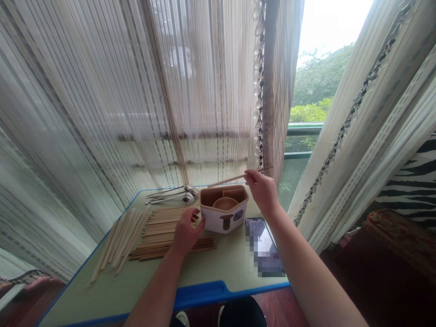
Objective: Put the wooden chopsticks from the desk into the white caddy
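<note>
Head view: the right hand (pixel 262 193) is clamped on a wooden chopstick (pixel 226 179), held just above a divided caddy (pixel 225 219) — the left hand (pixel 186 232) curls loosely, holding nothing (fingertips just beside the caddy), over rows of chopsticks (pixel 163 247) on the table (pixel 102 299).
</note>
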`<state>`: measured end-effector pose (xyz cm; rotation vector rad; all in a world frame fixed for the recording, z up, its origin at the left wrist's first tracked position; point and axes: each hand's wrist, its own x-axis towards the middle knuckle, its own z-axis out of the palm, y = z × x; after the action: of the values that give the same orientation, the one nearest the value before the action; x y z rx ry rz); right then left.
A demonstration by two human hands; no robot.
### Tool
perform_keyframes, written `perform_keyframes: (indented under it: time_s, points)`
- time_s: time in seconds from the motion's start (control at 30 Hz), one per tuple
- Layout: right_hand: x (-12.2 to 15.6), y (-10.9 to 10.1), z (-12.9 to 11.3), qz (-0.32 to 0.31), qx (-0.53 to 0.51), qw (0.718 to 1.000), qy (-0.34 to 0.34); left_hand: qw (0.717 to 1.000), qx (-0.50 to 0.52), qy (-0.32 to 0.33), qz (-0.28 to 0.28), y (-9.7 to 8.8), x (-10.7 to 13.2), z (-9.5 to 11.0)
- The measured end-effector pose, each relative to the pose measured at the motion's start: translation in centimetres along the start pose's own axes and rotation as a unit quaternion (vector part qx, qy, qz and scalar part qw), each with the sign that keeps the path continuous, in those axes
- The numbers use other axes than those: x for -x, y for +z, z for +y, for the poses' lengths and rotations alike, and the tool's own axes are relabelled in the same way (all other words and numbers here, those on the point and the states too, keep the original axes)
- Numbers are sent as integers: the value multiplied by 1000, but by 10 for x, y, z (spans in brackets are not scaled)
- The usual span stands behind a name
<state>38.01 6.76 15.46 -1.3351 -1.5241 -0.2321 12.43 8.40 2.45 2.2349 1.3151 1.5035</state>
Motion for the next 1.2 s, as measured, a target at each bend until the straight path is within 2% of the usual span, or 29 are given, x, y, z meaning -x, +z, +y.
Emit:
perform_keyframes:
  time_s: [0.1, 0.2, 0.37, 0.57, 0.83, 1.03, 1.13, 1.2]
  points:
    - [5, -4, -2, -27, 78, 996, -22, 1000, 1, 3, -3, 0, 0, 0]
    - [7, -7, -4, -20, 115, 992, -42, 1000, 3, 3, -4, 0, -1, 0]
    - [3, -5, -5, 2, 45, 996, -71, 1000, 10, -3, -3, 0, -1, -1]
    - [-3, 1, -7, 36, -24, 997, -69, 1000, 9, -6, -7, -1, -1, 2]
    - [-7, 9, -1, 47, -68, 996, -46, 1000, -2, -4, -15, -1, -1, 4]
    - [-9, 22, 15, 44, -92, 995, 8, 1000, -15, -6, -16, 0, 0, 3]
    - [-13, 27, 24, 23, -87, 995, 32, 1000, -13, -7, -16, 0, -1, 2]
    - [-15, 30, 27, -21, -70, 997, 40, 1000, -11, -3, -16, 0, -1, 2]
